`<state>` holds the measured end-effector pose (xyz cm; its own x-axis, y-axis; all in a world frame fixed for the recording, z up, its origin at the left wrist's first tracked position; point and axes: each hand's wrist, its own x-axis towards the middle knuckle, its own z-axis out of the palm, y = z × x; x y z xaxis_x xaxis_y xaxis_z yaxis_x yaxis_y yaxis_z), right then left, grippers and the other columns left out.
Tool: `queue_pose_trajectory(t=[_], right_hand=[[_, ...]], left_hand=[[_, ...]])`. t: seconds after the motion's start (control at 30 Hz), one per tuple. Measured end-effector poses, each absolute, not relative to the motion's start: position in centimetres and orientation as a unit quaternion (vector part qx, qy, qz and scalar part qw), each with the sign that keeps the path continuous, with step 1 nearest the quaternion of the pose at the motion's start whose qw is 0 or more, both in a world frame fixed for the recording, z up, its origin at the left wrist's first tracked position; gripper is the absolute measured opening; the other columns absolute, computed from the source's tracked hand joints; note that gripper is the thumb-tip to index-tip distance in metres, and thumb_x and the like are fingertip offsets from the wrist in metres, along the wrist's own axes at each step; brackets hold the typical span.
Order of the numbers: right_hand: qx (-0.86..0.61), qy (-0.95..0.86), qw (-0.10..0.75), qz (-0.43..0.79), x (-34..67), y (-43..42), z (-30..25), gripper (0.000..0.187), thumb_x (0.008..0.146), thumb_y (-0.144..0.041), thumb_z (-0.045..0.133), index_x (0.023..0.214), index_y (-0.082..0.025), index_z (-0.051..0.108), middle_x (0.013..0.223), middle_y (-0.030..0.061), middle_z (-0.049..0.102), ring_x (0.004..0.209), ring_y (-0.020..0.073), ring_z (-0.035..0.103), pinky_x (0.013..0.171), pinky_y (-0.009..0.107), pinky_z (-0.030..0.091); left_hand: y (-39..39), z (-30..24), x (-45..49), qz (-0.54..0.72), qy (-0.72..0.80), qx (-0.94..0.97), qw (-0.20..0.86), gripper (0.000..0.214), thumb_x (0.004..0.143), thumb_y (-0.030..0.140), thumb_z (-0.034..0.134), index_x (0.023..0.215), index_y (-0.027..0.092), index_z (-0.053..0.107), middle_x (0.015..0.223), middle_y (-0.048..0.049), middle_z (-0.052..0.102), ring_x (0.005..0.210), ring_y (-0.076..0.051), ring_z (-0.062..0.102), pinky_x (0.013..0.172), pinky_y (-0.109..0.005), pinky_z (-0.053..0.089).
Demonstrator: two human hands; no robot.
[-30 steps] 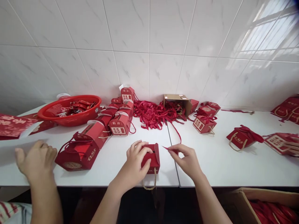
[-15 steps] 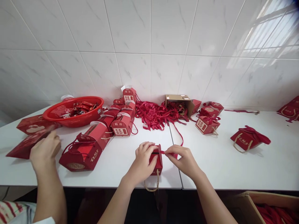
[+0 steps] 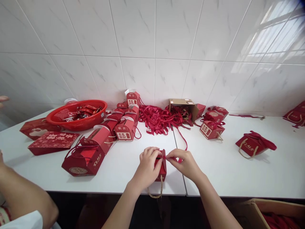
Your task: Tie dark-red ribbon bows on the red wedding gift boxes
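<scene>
**Fig.** Left hand point(image 3: 147, 163) clasps small red box point(image 3: 162, 171) at near table edge point(image 3: 114, 190). Right hand point(image 3: 188, 164) pinches ribbon point(image 3: 180, 160) at box top.

- **Risk, judged:** ribbon slipping from pinch. Box could tip off edge just below grip, where rope handle point(image 3: 155, 193) overhangs.
- **Room:** open tabletop right of grip; larger red box point(image 3: 82, 159) left.

Beyond the left hand point(image 3: 146, 165) lies a heap of red ribbons point(image 3: 158, 118), a tipped cardboard box point(image 3: 183, 103) touching it. Further left, red gift boxes point(image 3: 124, 128) stand in rows beside a red basin point(image 3: 76, 124) of sweets point(image 3: 84, 111). Right of the right hand point(image 3: 188, 163) lies a ribboned red bag point(image 3: 250, 144).
</scene>
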<state>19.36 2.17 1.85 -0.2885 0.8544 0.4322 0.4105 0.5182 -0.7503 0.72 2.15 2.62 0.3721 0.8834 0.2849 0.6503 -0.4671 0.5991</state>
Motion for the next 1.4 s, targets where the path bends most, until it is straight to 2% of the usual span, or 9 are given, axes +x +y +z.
queue_pose_trajectory(t=[0.3, 0.43, 0.53, 0.67, 0.83, 0.93, 1.13, 1.27, 1.4], right_hand=[[-0.407, -0.738, 0.47, 0.261, 18.1, 2.2, 2.7, 0.031, 0.09, -0.028, 0.053, 0.12, -0.026, 0.059, 0.121, 0.0086, 0.061, 0.114, 0.0221, 0.055, 0.098, 0.04, 0.045], [-0.371, -0.722, 0.483, 0.329, 16.7, 1.5, 4.5, 0.017, 0.087, -0.028, 0.059, 0.099, -0.023, 0.07, 0.091, 0.0049, 0.071, 0.085, 0.0193, 0.065, 0.079, 0.033, 0.052], [-0.34, -0.698, 0.543, 0.319, 17.3, -0.6, 6.3, 0.012, 0.085, -0.022, 0.062, 0.088, -0.025, 0.073, 0.08, 0.0038, 0.072, 0.073, 0.0187, 0.066, 0.068, 0.032, 0.052], [-0.286, -0.598, 0.726, 0.183, 19.4, -4.9, 8.3, 0.021, 0.083, -0.023, 0.066, 0.1, -0.034, 0.071, 0.07, 0.0004, 0.07, 0.059, 0.0181, 0.062, 0.063, 0.038, 0.05], [-0.263, -0.347, 0.888, 0.147, 19.6, -5.4, 8.1, 0.013, 0.071, -0.032, 0.08, 0.079, -0.032, 0.07, 0.058, -0.0077, 0.064, 0.043, 0.0092, 0.05, 0.059, 0.031, 0.048], [-0.315, -0.327, 0.859, 0.239, 18.5, -2.7, 6.3, 0.01, 0.077, -0.034, 0.073, 0.072, -0.027, 0.069, 0.063, -0.0041, 0.067, 0.053, 0.0112, 0.059, 0.061, 0.03, 0.05], [-0.441, -0.455, 0.623, 0.459, 14.8, 1.8, 3.1, 0.026, 0.081, -0.044, 0.063, 0.078, -0.019, 0.065, 0.066, 0.0014, 0.067, 0.062, 0.014, 0.062, 0.061, 0.026, 0.05], [-0.429, -0.564, 0.495, 0.503, 12.3, 3.2, 2.1, 0.027, 0.084, -0.042, 0.054, 0.074, -0.018, 0.062, 0.062, 0.0002, 0.063, 0.058, 0.0128, 0.058, 0.06, 0.025, 0.048], [-0.448, -0.596, 0.452, 0.489, 11.3, 3.6, 1.3, 0.02, 0.081, -0.034, 0.057, 0.076, -0.016, 0.064, 0.058, -0.0004, 0.061, 0.051, 0.0113, 0.052, 0.052, 0.024, 0.042]], left_hand=[[2.0, 4.1, 0.2, 0.424, 0.47, 0.753, 0.178, 0.016, 0.093, 0.024, 0.041, 0.089, 0.022, 0.056, 0.107, -0.0075, 0.056, 0.111, -0.022, 0.051, 0.096, -0.039, 0.043], [0.5, 5.9, -0.2, 0.447, 0.447, 0.762, 0.141, 0.013, 0.092, 0.023, 0.045, 0.091, 0.024, 0.058, 0.11, -0.0058, 0.055, 0.113, -0.021, 0.051, 0.096, -0.036, 0.042], [-0.3, 5.7, -1.0, 0.437, 0.461, 0.762, 0.124, 0.02, 0.089, 0.023, 0.049, 0.109, 0.026, 0.053, 0.116, -0.0063, 0.053, 0.117, -0.022, 0.048, 0.1, -0.038, 0.04], [-0.1, 2.9, -2.2, 0.377, 0.513, 0.757, 0.15, 0.044, 0.087, 0.029, 0.053, 0.128, 0.027, 0.038, 0.126, -0.0094, 0.048, 0.123, -0.027, 0.043, 0.103, -0.048, 0.038], [0.9, -0.8, -2.0, 0.431, 0.545, 0.667, 0.269, 0.047, 0.087, 0.037, 0.053, 0.128, 0.025, 0.035, 0.131, -0.0112, 0.048, 0.124, -0.03, 0.046, 0.098, -0.048, 0.045], [0.9, -1.4, -1.6, 0.468, 0.527, 0.632, 0.321, 0.041, 0.087, 0.036, 0.054, 0.125, 0.032, 0.04, 0.13, -0.0042, 0.051, 0.123, -0.028, 0.049, 0.097, -0.041, 0.047], [0.6, -0.9, -1.0, 0.55, 0.484, 0.474, 0.489, 0.027, 0.089, 0.035, 0.05, 0.115, 0.029, 0.049, 0.128, -0.0012, 0.054, 0.125, -0.026, 0.048, 0.099, -0.037, 0.047], [0.5, -1.0, -0.2, 0.591, 0.447, 0.37, 0.561, 0.033, 0.085, 0.032, 0.046, 0.116, 0.022, 0.049, 0.127, -0.0066, 0.056, 0.126, -0.026, 0.049, 0.099, -0.038, 0.048], [0.6, -1.3, 0.0, 0.61, 0.447, 0.305, 0.579, 0.034, 0.081, 0.031, 0.046, 0.114, 0.021, 0.05, 0.125, -0.0065, 0.058, 0.126, -0.024, 0.048, 0.097, -0.035, 0.048]])
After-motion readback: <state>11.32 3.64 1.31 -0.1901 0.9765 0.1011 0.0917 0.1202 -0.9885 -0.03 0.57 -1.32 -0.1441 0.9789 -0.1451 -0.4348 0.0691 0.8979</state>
